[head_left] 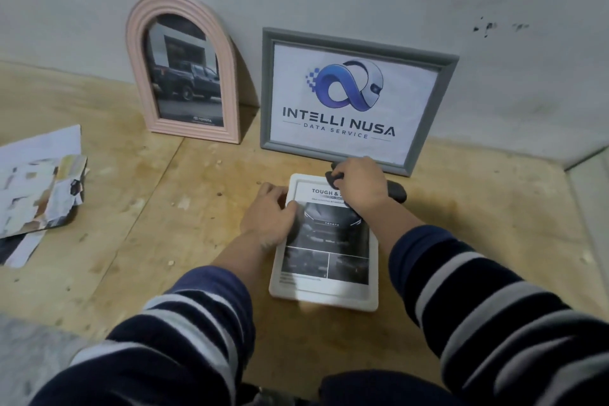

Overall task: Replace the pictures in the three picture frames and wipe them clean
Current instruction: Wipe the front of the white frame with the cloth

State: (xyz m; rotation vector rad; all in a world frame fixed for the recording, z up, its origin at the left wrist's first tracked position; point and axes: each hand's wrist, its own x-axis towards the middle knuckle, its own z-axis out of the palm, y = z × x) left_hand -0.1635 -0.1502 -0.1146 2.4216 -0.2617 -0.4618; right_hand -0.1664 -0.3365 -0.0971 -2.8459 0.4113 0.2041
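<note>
So the white frame (324,277) lies flat on the wooden table (131,224), long axis pointing away toward the wall, left hand (268,219) pressing its left edge with loosely spread fingers, while the right hand (357,184) grips a dark cloth (397,192) at the far end.

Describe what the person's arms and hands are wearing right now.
Both arms wear long sleeves with wide horizontal stripes, dark navy alternating with grey and lighter grey bands. The left sleeve and right sleeve end partway up the forearms. The left hand and right hand are bare: no gloves, and no rings or watch that I can make out.
</note>
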